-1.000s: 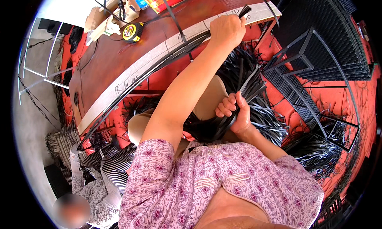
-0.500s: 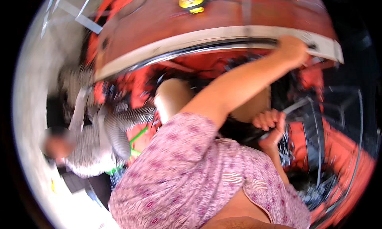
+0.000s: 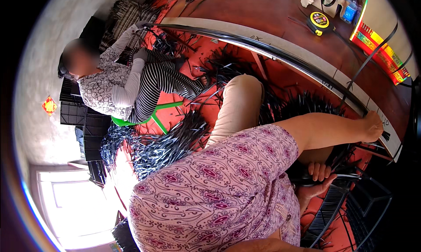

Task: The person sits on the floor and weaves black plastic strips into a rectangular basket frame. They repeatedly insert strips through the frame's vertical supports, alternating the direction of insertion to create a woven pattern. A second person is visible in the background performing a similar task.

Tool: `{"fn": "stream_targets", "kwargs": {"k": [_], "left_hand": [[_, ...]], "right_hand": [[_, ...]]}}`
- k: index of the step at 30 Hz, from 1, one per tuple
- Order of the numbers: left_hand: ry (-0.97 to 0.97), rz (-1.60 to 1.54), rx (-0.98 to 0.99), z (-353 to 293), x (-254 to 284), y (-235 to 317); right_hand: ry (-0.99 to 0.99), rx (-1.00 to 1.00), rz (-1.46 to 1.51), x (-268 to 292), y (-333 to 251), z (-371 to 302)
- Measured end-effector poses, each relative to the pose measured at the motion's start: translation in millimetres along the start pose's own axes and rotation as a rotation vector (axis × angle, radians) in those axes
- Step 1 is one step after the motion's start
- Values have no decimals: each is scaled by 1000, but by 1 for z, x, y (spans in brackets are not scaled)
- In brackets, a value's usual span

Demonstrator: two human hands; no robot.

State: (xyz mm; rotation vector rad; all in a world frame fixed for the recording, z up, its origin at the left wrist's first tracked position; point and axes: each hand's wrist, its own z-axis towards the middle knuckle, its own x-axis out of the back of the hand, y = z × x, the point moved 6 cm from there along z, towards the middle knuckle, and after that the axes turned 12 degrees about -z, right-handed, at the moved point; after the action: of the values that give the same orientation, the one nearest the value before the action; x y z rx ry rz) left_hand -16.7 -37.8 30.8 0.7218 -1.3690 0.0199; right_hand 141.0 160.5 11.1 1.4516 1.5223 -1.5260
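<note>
My left hand (image 3: 372, 126) is closed at the right end of a bundle of long black strips (image 3: 302, 74) that runs along the table's near edge. Dark strip ends show just past the fist. Below it, my right hand (image 3: 319, 179) has its fingers curled around a dark bar that seems to belong to a thin black wire frame (image 3: 370, 197). That frame stands over dark woven strips at the lower right. My left arm and patterned sleeve hide part of the lap and the strips behind.
The red-brown table (image 3: 258, 15) carries a yellow tape measure (image 3: 319, 20), a blue-labelled bottle (image 3: 349, 8) and a colourful printed sheet (image 3: 381, 50). At left, another person (image 3: 107, 76) sits on a green stool (image 3: 164, 114), gloved hands near the strips. Loose black strips (image 3: 171, 142) cover the red floor.
My view has swung left, so the table and co-worker now appear tilted and further right. My left hand stays at the table edge and my right hand stays closed on the bar.
</note>
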Motion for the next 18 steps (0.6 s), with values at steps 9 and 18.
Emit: {"fn": "stream_targets", "kwargs": {"k": [9,18], "left_hand": [[28,-32,-14,2,-4,-2],[16,-18,-18,8,-13,-3]], "right_hand": [[-9,-21,17,3,1,0],[-9,-13,-10,2,1,0]]}}
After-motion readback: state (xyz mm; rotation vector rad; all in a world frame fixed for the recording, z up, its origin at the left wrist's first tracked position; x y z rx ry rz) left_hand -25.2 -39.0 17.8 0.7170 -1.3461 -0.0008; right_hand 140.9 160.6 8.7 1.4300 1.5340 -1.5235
